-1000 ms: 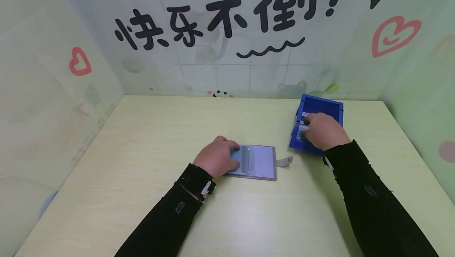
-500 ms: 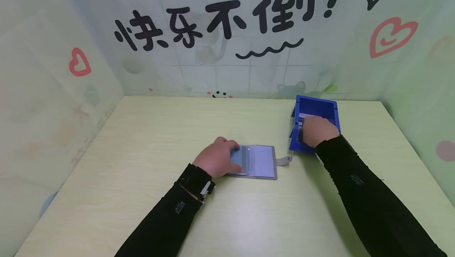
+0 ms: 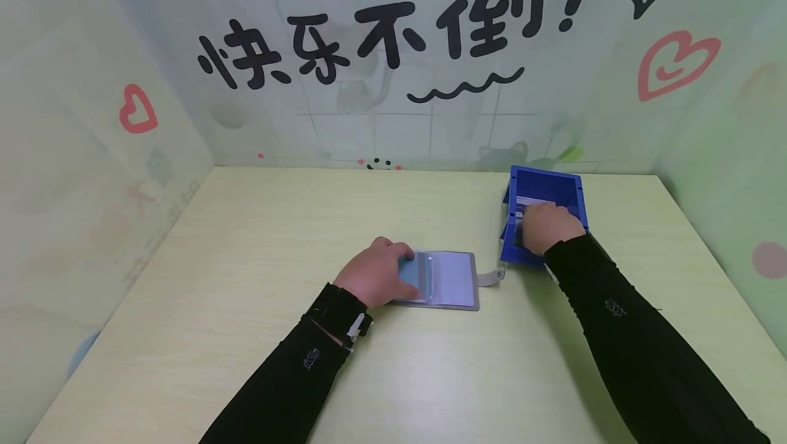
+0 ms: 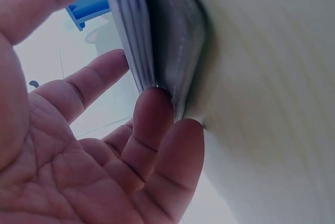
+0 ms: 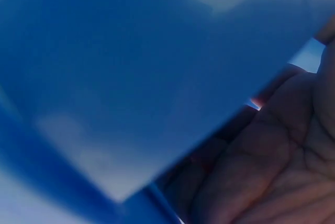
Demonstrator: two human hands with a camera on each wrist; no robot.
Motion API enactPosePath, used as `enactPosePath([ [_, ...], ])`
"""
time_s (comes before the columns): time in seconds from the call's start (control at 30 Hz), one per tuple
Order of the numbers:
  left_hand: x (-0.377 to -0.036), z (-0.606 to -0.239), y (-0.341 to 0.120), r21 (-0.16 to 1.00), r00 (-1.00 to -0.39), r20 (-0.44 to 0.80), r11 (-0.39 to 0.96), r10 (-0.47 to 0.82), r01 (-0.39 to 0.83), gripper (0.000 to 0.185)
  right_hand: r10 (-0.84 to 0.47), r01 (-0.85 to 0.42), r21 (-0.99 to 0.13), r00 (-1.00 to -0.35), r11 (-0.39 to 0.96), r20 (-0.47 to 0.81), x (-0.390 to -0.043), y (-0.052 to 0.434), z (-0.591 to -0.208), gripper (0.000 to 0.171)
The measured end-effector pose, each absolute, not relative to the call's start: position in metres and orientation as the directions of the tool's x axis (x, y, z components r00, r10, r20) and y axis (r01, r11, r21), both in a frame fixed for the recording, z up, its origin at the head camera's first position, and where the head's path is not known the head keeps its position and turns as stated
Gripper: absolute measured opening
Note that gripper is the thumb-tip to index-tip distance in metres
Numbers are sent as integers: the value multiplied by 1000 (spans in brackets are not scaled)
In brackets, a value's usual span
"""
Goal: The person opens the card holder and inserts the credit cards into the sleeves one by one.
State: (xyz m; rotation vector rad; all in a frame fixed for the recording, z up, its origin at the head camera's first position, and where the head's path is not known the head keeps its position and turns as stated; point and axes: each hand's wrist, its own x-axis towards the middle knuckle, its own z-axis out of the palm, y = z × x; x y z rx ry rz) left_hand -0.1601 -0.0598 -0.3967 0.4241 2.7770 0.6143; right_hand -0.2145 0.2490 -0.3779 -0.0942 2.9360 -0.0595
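Observation:
My left hand (image 3: 376, 273) grips the left side of a grey card holder (image 3: 456, 280) that lies spread open on the table. In the left wrist view, the fingers (image 4: 170, 166) reach its lower edge, one at the gap between the clear sleeves (image 4: 131, 30) and the stitched cover (image 4: 180, 41). My right hand (image 3: 548, 227) is down inside a blue bin (image 3: 515, 188), fingertips hidden. A few flat cards (image 3: 530, 201) show beside it. In the right wrist view, a blurred bluish flat sheet (image 5: 157, 93) covers part of the fingers; I cannot tell whether they hold it.
The card holder's snap strap (image 3: 490, 278) points right, its tip near the bin's front left corner. A light wooden table (image 3: 258, 239) lies under everything. Printed cloth walls (image 3: 344, 130) stand at the back and both sides.
My right hand has sunk deeper into the bin and moved slightly left, its fingertips now out of sight. The bin has shifted a little left. The left hand stays at the card holder.

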Motion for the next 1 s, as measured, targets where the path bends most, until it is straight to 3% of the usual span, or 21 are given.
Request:
enactPosePath([
  [0.4,-160,-397,-60,452,-925,-187,865,330,217,67,-124,-126,-3,-968,992,-219,-217,250,-380,36],
  [0.63,-160,-397,-59,446,-923,-188,867,335,223,67,-122,-108,-86,-976,990,-183,-221,255,-383,33],
  [1.0,-160,-397,-59,441,-924,-187,869,332,223,66,-62,-45,-106,-985,993,-160,-219,249,-385,39],
])
